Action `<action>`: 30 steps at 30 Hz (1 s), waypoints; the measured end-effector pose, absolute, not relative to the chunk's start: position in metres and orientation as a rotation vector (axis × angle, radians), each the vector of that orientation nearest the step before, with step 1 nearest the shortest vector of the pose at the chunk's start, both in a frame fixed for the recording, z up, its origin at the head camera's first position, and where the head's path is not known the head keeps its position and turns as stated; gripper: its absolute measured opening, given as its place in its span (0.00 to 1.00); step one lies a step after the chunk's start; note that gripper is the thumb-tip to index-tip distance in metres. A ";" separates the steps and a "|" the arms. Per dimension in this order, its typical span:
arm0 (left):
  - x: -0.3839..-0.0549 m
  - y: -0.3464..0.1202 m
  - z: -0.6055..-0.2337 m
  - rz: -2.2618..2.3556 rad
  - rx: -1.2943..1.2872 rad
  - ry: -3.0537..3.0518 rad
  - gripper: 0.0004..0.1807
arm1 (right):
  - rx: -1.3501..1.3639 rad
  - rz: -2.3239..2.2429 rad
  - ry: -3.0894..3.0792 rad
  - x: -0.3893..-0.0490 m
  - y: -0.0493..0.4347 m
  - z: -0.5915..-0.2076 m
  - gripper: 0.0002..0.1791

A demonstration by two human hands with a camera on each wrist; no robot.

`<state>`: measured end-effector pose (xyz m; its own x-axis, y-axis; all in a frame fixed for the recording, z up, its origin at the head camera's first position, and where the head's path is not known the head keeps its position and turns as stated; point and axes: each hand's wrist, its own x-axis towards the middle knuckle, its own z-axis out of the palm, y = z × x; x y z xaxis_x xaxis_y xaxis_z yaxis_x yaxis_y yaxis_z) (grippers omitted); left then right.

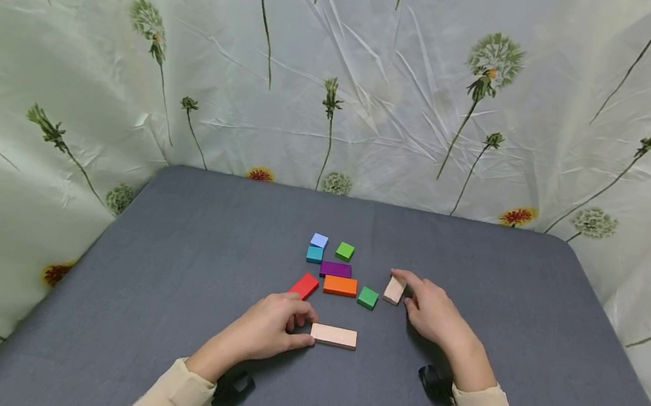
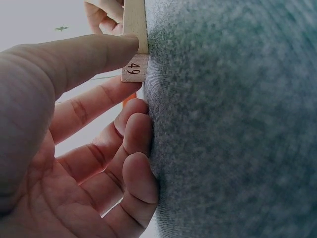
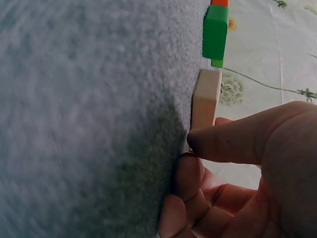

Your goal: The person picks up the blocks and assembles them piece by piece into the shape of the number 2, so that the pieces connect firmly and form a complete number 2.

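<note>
My left hand [image 1: 269, 328] pinches the left end of a long, plain wooden block [image 1: 337, 336] lying flat on the table. In the left wrist view, the block's end [image 2: 133, 69] bears the number 49, between thumb and index finger. To the right, my right hand [image 1: 435, 314] holds a shorter plain wooden block [image 1: 394, 290] between thumb and index finger. In the right wrist view that wooden block [image 3: 205, 101] touches the cloth. A dark green block [image 1: 367, 298] lies just left of it. Beyond the left fingers is a red block [image 1: 304, 285], partly hidden.
An orange block [image 1: 340, 286] lies against a purple block [image 1: 336, 270]. Farther back are a teal block [image 1: 314, 255], a light blue block [image 1: 319, 240] and a light green block [image 1: 345, 251]. Grey cloth covers the table [image 1: 202, 227]; a flowered curtain [image 1: 391, 100] hangs behind.
</note>
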<state>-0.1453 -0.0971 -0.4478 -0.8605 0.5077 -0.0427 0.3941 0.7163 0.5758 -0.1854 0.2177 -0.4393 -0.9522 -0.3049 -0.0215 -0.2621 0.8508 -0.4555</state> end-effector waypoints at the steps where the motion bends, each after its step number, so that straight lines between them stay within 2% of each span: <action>1: -0.145 -0.097 -0.448 0.848 0.724 2.723 0.12 | -0.451 -0.707 2.935 -0.185 0.218 -0.439 0.29; 16: -0.145 -0.099 -0.448 0.872 0.746 2.724 0.12 | -0.484 -0.747 2.963 -0.178 0.230 -0.437 0.17; 30: -0.147 -0.099 -0.450 0.861 0.747 2.714 0.12 | -0.455 -0.693 2.919 -0.159 0.240 -0.433 0.16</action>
<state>-0.1472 -0.0992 -0.4500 -0.8529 0.5210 -0.0341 0.4060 0.7029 0.5840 -0.1594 0.2400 -0.4332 -0.9494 -0.3122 -0.0349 -0.2632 0.8512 -0.4540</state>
